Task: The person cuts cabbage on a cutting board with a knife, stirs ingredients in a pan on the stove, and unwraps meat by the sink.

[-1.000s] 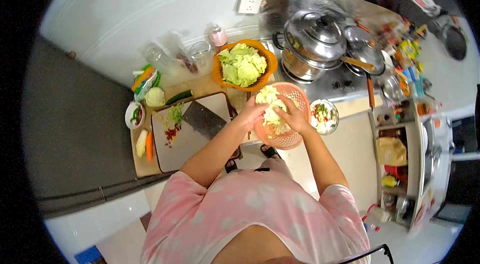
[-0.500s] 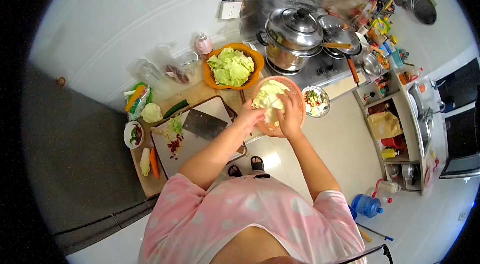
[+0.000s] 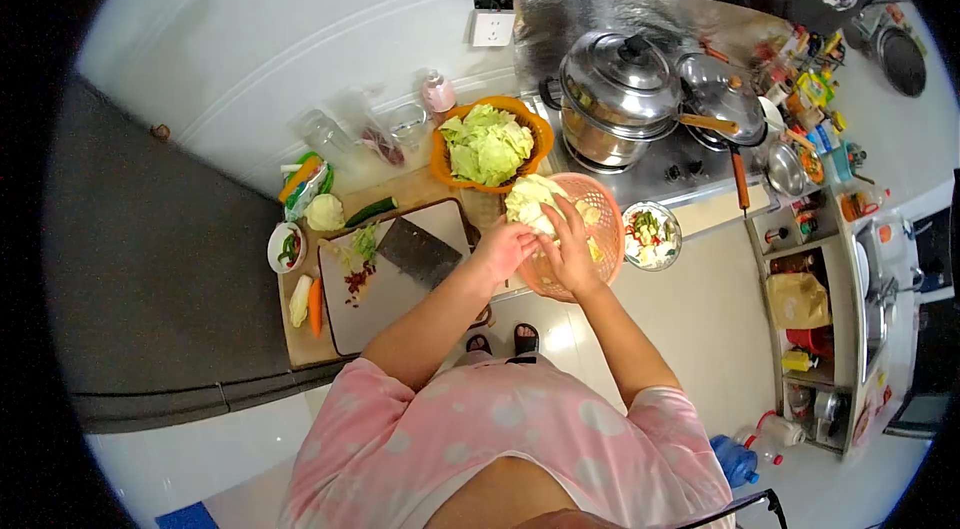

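Note:
A pale yellow-green cabbage piece (image 3: pixel 531 203) is between my two hands, above the left part of a pink perforated basket (image 3: pixel 600 199). My left hand (image 3: pixel 503 251) is closed on its lower left side. From the right, my right hand (image 3: pixel 568 247) grips it with bent fingers. Loose pale leaf pieces lie inside the basket. Behind it sits an orange basket (image 3: pixel 543 141) filled with torn green cabbage leaves (image 3: pixel 487 145). To the right is a glass bowl (image 3: pixel 652 237) of chopped red, green and white pieces.
A cleaver (image 3: pixel 419 251) lies on the cutting board (image 3: pixel 400 304) beside chopped red bits. Around the board are a cucumber (image 3: pixel 371 212), a carrot (image 3: pixel 315 307) and a white bowl (image 3: pixel 287 248). A steel pot (image 3: pixel 620 89) and a lidded pan (image 3: pixel 722 99) stand on the stove.
The camera view has shifted. My hands have turned the cabbage piece and drawn closer together, and its position over the basket is now further left, showing more of the basket's inside.

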`<state>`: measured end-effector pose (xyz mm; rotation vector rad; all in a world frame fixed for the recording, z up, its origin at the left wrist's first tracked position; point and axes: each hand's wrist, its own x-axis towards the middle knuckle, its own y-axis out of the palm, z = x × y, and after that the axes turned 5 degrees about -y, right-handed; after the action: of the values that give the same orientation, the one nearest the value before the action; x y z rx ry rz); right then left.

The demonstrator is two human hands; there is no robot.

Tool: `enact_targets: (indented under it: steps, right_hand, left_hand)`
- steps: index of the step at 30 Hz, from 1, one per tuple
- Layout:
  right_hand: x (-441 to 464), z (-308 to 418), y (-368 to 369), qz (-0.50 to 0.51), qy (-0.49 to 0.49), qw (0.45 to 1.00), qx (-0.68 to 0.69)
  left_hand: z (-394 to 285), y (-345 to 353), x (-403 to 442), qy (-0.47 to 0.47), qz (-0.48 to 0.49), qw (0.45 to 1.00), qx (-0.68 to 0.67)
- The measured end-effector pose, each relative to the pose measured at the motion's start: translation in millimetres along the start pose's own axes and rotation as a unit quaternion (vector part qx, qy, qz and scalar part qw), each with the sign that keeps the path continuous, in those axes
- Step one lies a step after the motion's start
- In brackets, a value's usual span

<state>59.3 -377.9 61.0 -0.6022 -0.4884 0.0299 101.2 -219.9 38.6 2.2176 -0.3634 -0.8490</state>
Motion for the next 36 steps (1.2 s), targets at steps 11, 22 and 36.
enact_targets:
  steps: [11, 22, 36]
  right_hand:
    - [31.7, 1.0, -10.0, 0.195, -0.125, 0.972, 0.028]
    - [-10.1, 40.2, 100.2, 0.291, 0.044, 0.955, -0.015]
    - [-71.0, 57.7, 174.2, 0.131, 0.155, 0.979, 0.01]
  left_hand:
    - [-40.7, -11.2, -38.0, -0.031, -0.025, 0.998, 0.058]
    - [-96.0, -101.8, -133.6, 0.17, -0.203, 0.963, -0.043]
    - [-80.7, -165.2, -202.7, 0.171, -0.198, 0.964, -0.052]
